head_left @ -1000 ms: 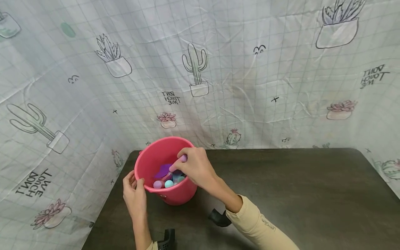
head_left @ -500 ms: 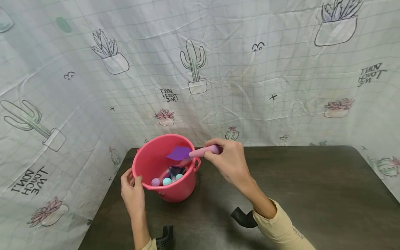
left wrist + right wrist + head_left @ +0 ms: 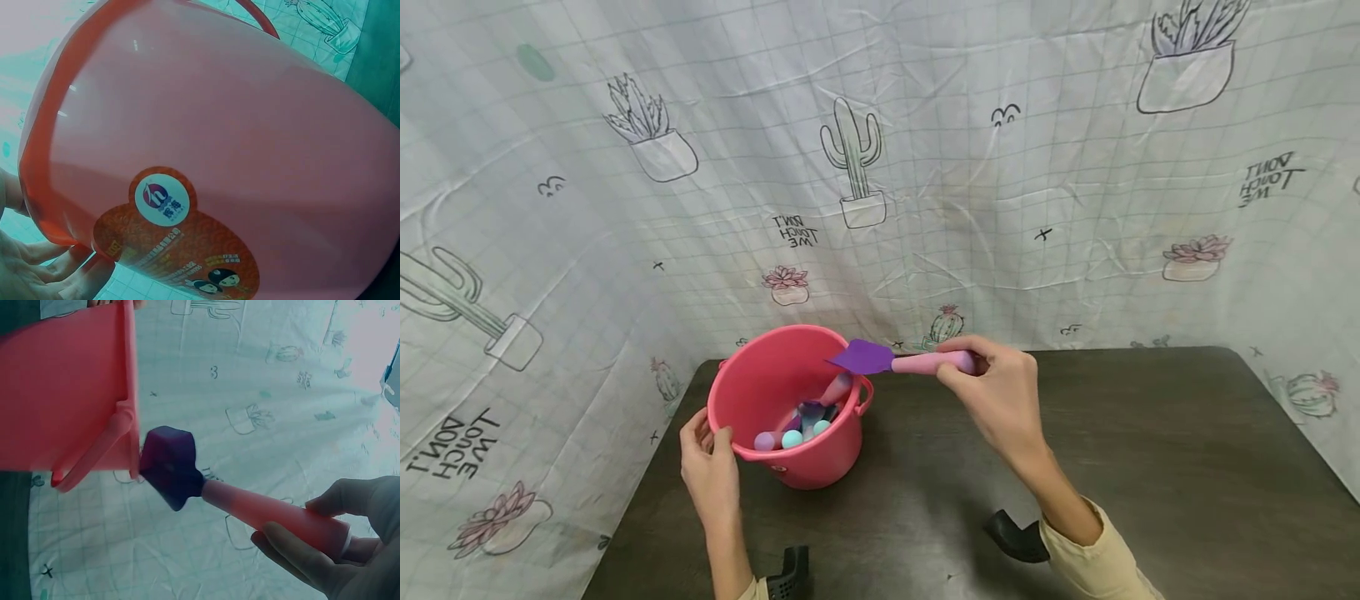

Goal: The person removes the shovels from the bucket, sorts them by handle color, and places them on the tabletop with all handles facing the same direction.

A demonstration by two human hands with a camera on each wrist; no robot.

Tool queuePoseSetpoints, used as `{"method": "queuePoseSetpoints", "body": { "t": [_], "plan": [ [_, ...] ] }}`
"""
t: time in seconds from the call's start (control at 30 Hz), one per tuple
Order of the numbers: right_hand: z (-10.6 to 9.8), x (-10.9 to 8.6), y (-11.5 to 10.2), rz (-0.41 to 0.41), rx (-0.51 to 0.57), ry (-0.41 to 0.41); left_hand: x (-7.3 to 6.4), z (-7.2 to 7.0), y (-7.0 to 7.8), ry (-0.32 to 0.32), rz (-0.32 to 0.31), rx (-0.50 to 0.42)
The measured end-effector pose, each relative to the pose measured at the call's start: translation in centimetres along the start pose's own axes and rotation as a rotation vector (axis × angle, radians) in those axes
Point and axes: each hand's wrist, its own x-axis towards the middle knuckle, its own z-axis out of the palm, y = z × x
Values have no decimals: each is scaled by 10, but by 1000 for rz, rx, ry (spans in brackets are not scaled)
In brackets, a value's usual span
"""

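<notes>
A pink bucket [image 3: 820, 458] leans toward me at the left of the table, and my left hand [image 3: 710, 467] grips its near-left rim. Just over the right rim is a toy shovel with a purple blade [image 3: 867, 357] and pink handle [image 3: 275, 515]. My right hand [image 3: 996, 387] pinches the handle's end between thumb and fingers. Inside the bucket lie more pieces: a lilac round end [image 3: 765, 441], mint round ends [image 3: 792, 438] and a pink handle [image 3: 837, 388]. Some of these are partly hidden. The left wrist view is filled by the bucket's outer wall with its sticker [image 3: 187, 244].
The dark table [image 3: 1112, 450] stretches away to the right. A white cloth [image 3: 940, 167] with cactus drawings hangs behind and at the sides. The bucket's handle [image 3: 866, 397] hangs at its right side. Black wrist mounts [image 3: 1015, 535] stick out near both sleeves.
My right hand has lifted the toy shovel out of the bucket and carried it right, past the rim. The left hand still holds the rim.
</notes>
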Motion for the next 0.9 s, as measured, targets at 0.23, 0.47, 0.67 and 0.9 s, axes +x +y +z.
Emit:
{"method": "queuePoseSetpoints", "body": {
  "t": [0.23,0.47,0.67,0.9],
  "plan": [
    [-12,-2,14,36,-9,78,0,-1,-1,0,14,16],
    [-24,1,32,89,-65,126,0,-4,-1,7,14,7],
    [-30,4,53,132,-121,177,-1,-5,-1,7,14,6],
    [-35,1,79,186,-192,214,-1,-1,-2,1,10,17]
  ]
}}
